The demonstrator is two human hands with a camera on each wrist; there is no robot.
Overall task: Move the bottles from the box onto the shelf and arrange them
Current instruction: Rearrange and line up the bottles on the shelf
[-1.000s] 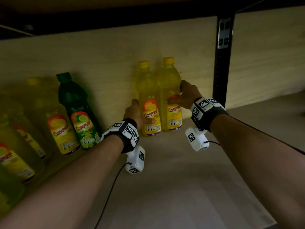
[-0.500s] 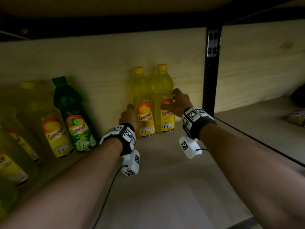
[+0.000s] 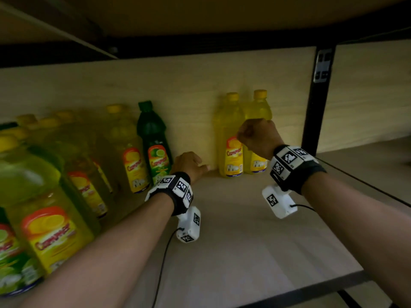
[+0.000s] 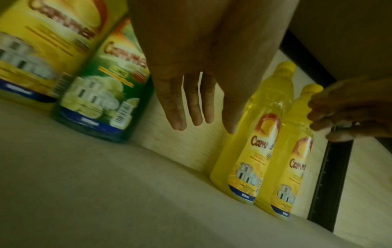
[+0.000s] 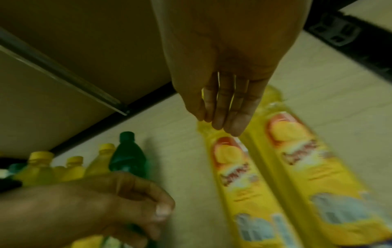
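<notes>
Two yellow bottles stand upright side by side at the back of the shelf (image 3: 233,241), the left one (image 3: 230,138) touching the right one (image 3: 259,107). My left hand (image 3: 189,163) hovers low over the shelf, left of the pair, with fingers (image 4: 191,107) straight and empty. Raised in front of the pair, my right hand (image 3: 258,136) has relaxed fingers (image 5: 233,114) and holds nothing. Both bottles (image 4: 254,151) (image 4: 295,167) stand free of the hands. The box is out of view.
A green bottle (image 3: 153,138) and several yellow ones (image 3: 55,196) fill the shelf's left side. A black upright post (image 3: 315,112) stands just right of the pair. The wooden back panel (image 3: 189,90) is behind them, and another shelf board hangs low overhead.
Both hands have let go of the two yellow bottles and drawn back, the left one moving left and down. The bottles stay standing at the back.
</notes>
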